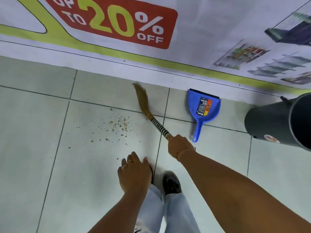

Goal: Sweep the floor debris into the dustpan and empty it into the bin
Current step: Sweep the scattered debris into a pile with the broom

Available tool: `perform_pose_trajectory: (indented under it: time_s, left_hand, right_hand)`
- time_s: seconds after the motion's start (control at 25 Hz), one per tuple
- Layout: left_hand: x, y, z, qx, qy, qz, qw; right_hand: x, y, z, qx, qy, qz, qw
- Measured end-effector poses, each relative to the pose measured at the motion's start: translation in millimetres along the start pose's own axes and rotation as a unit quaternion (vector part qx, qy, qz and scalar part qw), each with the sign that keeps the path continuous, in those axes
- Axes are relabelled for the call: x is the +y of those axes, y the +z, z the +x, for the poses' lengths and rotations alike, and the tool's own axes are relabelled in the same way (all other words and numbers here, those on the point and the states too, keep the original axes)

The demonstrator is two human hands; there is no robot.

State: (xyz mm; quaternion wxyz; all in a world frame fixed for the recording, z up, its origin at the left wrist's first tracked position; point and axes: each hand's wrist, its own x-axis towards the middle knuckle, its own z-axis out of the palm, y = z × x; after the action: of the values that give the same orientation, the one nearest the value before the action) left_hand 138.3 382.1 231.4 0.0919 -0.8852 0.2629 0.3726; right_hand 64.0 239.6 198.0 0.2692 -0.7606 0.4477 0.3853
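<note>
Brown crumbs (116, 126) lie scattered over a pale floor tile at the middle left. My right hand (180, 146) grips the black-and-white striped handle of a straw broom (143, 100), whose bristles point away toward the wall, to the right of the crumbs. A blue dustpan (204, 107) with a label lies flat against the wall base, handle toward me, just right of the broom. A dark grey bin (276, 120) stands at the right edge. My left hand (134, 174) hovers over my leg, fingers apart, holding nothing.
A printed sale banner (117, 22) covers the wall ahead, down to the floor. My jeans and dark shoe (171, 183) are below the hands. Pale green floor tiles (33, 148) stretch left and toward me.
</note>
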Motion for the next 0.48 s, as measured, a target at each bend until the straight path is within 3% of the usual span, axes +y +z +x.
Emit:
perform_pose_trajectory:
  time_s: [0.28, 0.48]
  left_hand:
    - [8, -5, 8, 0.08, -0.002, -0.016, 0.997]
    - [9, -9, -10, 0.069, 0.017, 0.01, 0.997]
  right_hand:
    - [-10, 12, -12, 0.002, -0.029, -0.016, 0.999]
    - [-9, 13, -43, 0.025, -0.088, -0.06, 0.994]
